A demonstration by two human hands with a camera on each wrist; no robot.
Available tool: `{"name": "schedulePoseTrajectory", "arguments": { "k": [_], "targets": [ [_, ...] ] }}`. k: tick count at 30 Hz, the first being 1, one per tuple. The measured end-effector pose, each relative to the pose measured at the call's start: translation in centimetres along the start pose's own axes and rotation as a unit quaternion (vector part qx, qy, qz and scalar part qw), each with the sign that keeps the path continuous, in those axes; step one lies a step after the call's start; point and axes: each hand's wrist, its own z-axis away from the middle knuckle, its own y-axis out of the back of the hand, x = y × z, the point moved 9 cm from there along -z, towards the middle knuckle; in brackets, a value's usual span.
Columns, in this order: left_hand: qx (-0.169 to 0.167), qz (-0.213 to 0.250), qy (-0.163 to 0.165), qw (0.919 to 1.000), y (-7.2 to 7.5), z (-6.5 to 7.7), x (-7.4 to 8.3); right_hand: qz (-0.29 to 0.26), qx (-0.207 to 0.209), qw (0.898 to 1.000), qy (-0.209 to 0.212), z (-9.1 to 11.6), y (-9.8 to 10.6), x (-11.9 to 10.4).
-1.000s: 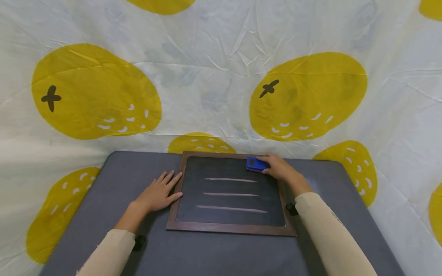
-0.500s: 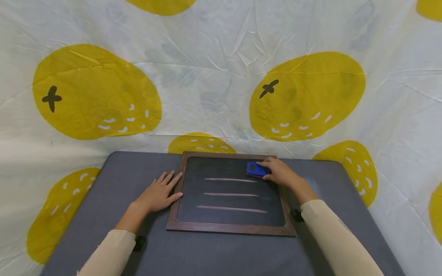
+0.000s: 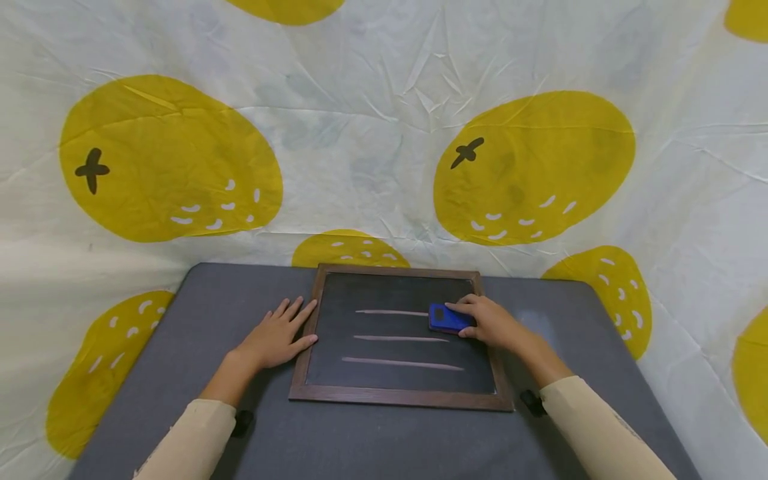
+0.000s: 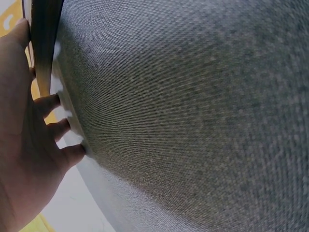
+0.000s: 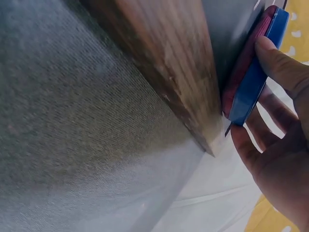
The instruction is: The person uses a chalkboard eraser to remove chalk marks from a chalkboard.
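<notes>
A chalkboard (image 3: 390, 290) in a brown wooden frame lies on the table, with three pale horizontal chalk lines across it. My right hand (image 3: 489, 320) grips a blue chalkboard eraser (image 3: 450, 320) against the board's right part, over the right end of the top line. In the right wrist view the eraser (image 5: 258, 63) shows a reddish pad facing the board, with the thumb on one side and fingers on the other. My left hand (image 3: 273, 339) rests with spread fingers at the left side of the frame, its fingertips touching frame and table in the left wrist view.
The grey cloth-covered table (image 3: 372, 443) extends around the board on the left, right and front. Behind it hangs a white curtain (image 3: 360, 153) printed with yellow fruit shapes, close to the table's back edge. Dark bands circle both wrists.
My right hand has slid the eraser down the board from near the top edge onto the right end of the top chalk line. The left hand has stayed in place.
</notes>
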Motion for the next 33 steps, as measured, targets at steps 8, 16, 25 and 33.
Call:
{"name": "schedulePoseTrajectory", "arguments": {
  "k": [8, 16, 25, 33],
  "targets": [
    [-0.005, 0.001, -0.003, 1.0, -0.4, -0.2, -0.3, -0.008, 0.012, 1.0, -0.003, 0.4, -0.1, -0.2],
    [-0.01, -0.004, 0.005, 0.9999, -0.4, -0.2, -0.6, 0.01, 0.006, 1.0, 0.003, -0.9, -0.1, -1.0],
    [-0.018, -0.002, 0.007, 0.9998, -0.3, -0.2, -0.7, 0.016, -0.008, 1.0, 0.016, -3.2, -0.5, -3.2],
    [-0.018, -0.002, 0.003, 0.9998, -0.2, -0.4, -0.3, 0.032, -0.029, 0.999, 0.029, -6.1, -1.3, -6.2]
  ]
}}
